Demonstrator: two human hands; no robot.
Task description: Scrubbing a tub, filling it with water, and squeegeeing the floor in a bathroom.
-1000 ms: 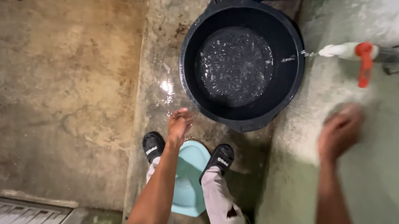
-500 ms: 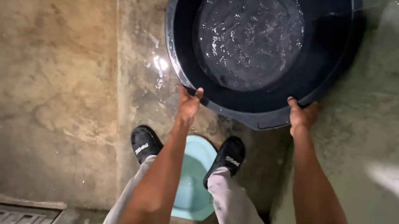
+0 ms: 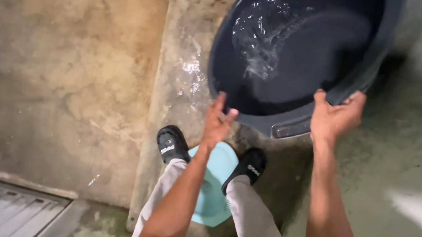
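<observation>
A person stood over a wet concrete floor (image 3: pixel 62 68), legs in pale, torn trousers (image 3: pixel 254 236) and feet in black slip-on sandals (image 3: pixel 171 143) planted either side of a small turquoise plastic stool (image 3: pixel 214 191). Just beyond the toes, the left hand (image 3: pixel 217 122) was at the near rim of a large, round dark-blue plastic basin (image 3: pixel 299 48), fingers spread and loose, the palm seemingly against the wall of the tub rather than clamped on it. The right hand (image 3: pixel 334 116) had its grip closed over the rim beside a moulded handle, fingers curled over the edge. The basin was tipped up on its right side, leaning toward the left, and the shallow water (image 3: pixel 258 42) inside had pooled and broken into ripples against the lower left wall. Wet patches glistened on the floor beside it. By the look of it, the step in hand was tilting the tub to pour it out; carrying that through would call for a firmer hold from the left hand and a steady lift from the right, feet kept clear of the spill.
</observation>
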